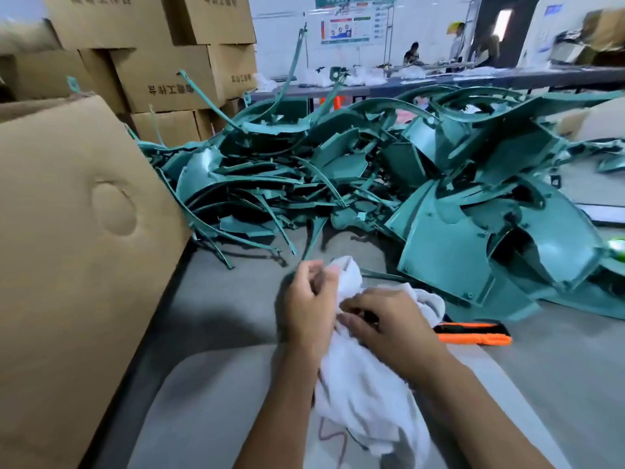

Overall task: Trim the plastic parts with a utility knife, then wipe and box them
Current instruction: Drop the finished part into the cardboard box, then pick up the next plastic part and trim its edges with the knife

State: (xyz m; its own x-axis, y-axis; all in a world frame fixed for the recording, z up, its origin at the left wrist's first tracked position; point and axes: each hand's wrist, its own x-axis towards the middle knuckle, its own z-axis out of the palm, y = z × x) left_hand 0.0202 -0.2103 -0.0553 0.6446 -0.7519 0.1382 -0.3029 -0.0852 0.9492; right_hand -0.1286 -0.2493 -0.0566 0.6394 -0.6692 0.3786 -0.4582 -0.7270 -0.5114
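Both hands on cloth: left hand [309, 299] pinching a bunched upper fold of cloth [365, 377], right hand [389, 324] curled over the middle, gripping. Looks like regathering cloth for the wipe step; no part held. Cloth over near table [220, 292], tail hanging toward body. Knife [473, 333], orange and black, lying flat just right of cloth, within reach, probably parked between trims. Green parts [338, 170] heaped beyond cloth, nearest big shell just right and beyond. Box [74, 231] well left of cloth, flap leaning in, likely the packing spot. Stacked cartons [162, 72] far beyond cloth, left.
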